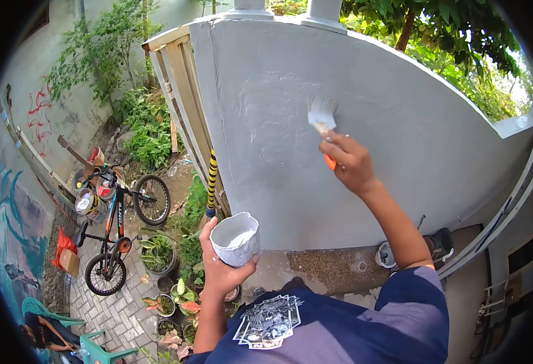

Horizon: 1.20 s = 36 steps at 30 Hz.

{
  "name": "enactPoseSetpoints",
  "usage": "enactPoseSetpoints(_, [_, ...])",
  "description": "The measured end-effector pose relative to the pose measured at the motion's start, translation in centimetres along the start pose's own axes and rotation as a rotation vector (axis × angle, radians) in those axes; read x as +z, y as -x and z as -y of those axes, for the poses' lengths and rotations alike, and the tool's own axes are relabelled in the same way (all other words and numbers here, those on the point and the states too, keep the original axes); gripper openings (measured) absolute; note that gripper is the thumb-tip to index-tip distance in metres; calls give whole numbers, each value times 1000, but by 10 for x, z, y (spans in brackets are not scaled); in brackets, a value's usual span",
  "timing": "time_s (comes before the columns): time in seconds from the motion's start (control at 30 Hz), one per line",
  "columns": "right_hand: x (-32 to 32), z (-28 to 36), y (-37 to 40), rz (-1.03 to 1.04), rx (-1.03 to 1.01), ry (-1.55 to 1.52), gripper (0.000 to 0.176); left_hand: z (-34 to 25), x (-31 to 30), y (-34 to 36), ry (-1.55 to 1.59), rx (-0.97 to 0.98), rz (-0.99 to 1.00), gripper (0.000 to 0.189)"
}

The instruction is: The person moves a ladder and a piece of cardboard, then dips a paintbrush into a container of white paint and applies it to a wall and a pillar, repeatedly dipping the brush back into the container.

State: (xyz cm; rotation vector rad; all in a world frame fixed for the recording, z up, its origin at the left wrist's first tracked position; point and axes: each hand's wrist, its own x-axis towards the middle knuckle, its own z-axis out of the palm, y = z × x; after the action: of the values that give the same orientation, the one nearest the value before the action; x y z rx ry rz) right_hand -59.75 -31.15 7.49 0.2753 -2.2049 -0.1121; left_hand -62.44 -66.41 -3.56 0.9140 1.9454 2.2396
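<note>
My right hand [350, 162] grips a paintbrush [322, 119] with an orange handle and pale bristles. The bristles press against a grey-white wall [412, 121] in front of me, high and right of centre. My left hand [221, 267] holds a small white paint cup [236, 238] from below, near my chest, with white paint inside. The cup is upright and sits left of the brush, lower down.
Below on the left, a black and orange bicycle [118, 227] stands on a paved yard with several potted plants [157, 253]. Green plastic chairs [66, 327] and a seated person are at bottom left. A wooden frame [181, 91] leans beside the wall. A shoe [439, 246] rests on the ledge at right.
</note>
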Motion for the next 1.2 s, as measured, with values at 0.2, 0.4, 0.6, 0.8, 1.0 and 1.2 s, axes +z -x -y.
enactPoseSetpoints(0.2, [75,34,119,244,228,-203,32,4,-1,15,-159,13,0,107])
enactPoseSetpoints(0.4, [120,64,219,509,665,-492,23,-12,23,43,-128,21,-13,107])
enactPoseSetpoints(0.6, [110,138,388,236,1473,-815,22,-32,62,74,-136,39,12,109])
enactPoseSetpoints(0.8, [1,152,489,-119,2147,-1054,27,-39,128,107,-98,64,43,109])
enactPoseSetpoints(1.0, [-159,75,451,-621,1820,-1129,33,-44,199,140,-94,140,190,111])
enactPoseSetpoints(1.2, [-334,43,333,-541,1016,-1011,35,-45,251,170,44,114,336,117])
